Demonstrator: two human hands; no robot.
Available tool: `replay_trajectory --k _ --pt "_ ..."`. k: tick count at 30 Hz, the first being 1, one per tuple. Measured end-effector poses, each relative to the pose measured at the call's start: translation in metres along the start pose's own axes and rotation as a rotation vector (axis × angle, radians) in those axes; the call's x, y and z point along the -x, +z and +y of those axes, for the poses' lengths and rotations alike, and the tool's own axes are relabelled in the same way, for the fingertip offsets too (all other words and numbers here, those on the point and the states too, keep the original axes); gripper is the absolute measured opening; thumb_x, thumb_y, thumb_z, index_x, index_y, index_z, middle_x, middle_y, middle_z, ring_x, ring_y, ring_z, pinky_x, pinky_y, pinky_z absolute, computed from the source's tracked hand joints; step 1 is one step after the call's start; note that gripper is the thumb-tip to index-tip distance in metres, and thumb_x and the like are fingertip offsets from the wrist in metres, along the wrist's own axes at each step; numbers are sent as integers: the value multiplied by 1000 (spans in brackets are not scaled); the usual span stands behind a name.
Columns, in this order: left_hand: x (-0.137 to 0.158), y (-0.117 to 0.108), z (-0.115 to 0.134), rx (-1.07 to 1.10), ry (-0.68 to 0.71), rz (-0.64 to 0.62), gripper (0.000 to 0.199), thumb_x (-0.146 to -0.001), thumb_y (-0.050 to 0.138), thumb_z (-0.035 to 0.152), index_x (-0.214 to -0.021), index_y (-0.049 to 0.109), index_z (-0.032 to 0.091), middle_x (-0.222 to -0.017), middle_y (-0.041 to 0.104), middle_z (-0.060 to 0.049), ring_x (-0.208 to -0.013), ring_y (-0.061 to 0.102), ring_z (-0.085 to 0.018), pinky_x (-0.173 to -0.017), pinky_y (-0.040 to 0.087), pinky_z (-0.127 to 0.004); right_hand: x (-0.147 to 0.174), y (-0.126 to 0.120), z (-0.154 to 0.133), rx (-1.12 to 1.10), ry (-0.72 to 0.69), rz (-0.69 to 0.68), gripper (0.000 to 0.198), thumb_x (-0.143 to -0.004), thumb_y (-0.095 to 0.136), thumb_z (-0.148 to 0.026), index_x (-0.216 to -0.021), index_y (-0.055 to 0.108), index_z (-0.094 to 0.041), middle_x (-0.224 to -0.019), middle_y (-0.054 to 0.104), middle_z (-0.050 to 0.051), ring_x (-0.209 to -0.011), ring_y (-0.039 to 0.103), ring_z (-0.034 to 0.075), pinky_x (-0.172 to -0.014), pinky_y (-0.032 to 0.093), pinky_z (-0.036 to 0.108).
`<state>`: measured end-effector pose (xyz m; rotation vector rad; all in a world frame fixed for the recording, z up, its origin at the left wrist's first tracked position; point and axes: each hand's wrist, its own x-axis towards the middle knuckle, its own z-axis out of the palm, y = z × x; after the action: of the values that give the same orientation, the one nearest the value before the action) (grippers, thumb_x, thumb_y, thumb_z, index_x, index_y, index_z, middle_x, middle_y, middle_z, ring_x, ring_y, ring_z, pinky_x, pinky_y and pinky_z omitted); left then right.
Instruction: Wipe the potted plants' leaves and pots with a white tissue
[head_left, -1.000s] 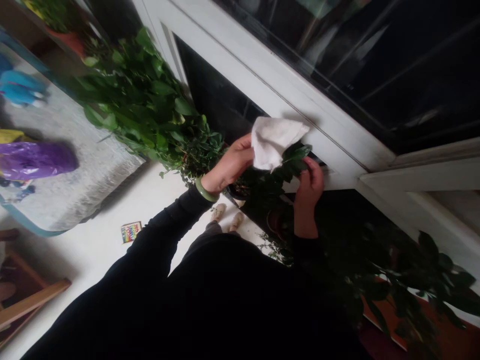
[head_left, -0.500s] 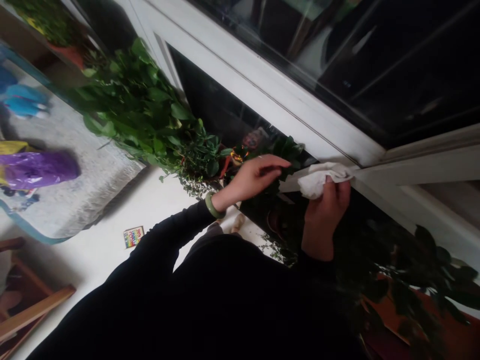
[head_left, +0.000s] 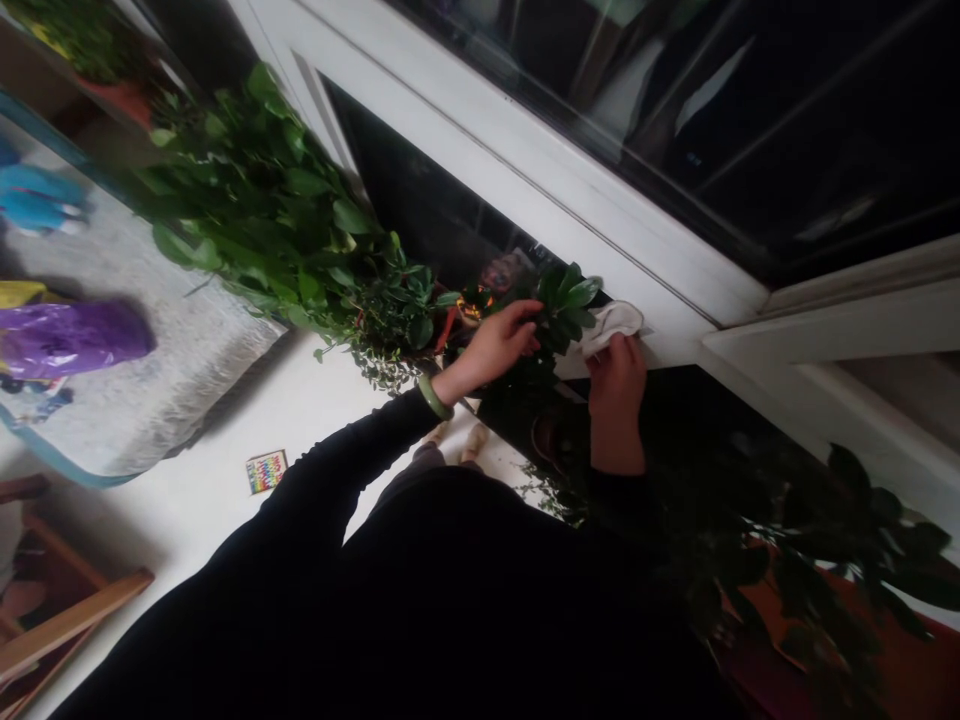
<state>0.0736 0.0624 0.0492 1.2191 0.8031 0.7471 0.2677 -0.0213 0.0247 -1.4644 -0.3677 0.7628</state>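
Observation:
My left hand (head_left: 491, 348), with a green bangle (head_left: 435, 397) at the wrist, is at the leaves of a potted plant (head_left: 568, 302) beside the window. Its fingers are loosely bent and apart, the tips by the leaves; no held thing shows between them. A crumpled white cloth (head_left: 616, 322) is pinched in the fingers of my right hand (head_left: 619, 390). That cloth lies against the lower part of the white window frame (head_left: 667, 335), just right of the leaves. The plant's pot is hidden in shadow.
Bushy green plants (head_left: 292, 220) line the window to the left. More dark leaves (head_left: 847, 540) spread at lower right. A bed (head_left: 187, 370) holds a purple bag (head_left: 82, 335) and a blue toy (head_left: 41, 198). A colourful box (head_left: 266, 471) lies on the floor, near a wooden chair (head_left: 82, 620).
My right hand has moved left along the frame with the cloth, closer to the plant. My left hand has drawn slightly left and down, its fingers more bent, and more leaves show beside it.

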Motion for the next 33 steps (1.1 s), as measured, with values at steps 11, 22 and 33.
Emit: replay_trajectory --k 11,22,33 --pt "-10 2 3 8 -41 79 21 -104 71 22 -99 51 24 -73 58 8 -58 57 -8 -62 47 -23 -6 13 -10 36 0 -344 51 -85 65 -73 -113 63 -30 -119 82 8 -110 75 25 -94 65 46" --pt "5 5 -7 -24 75 157 29 -91 84 21 -92 55 22 -88 63 2 -85 63 -14 -79 50 -25 7 32 -10 78 -55 -370 44 -76 90 -55 -104 71 -28 -99 77 1 -85 72 18 -75 62 32" --pt "9 8 -7 -109 85 133 22 -93 79 22 -86 58 21 -84 65 2 -82 60 -14 -78 46 -25 21 40 -22 264 -117 -397 49 -72 90 -47 -111 68 -27 -96 78 -2 -83 72 17 -75 61 31"
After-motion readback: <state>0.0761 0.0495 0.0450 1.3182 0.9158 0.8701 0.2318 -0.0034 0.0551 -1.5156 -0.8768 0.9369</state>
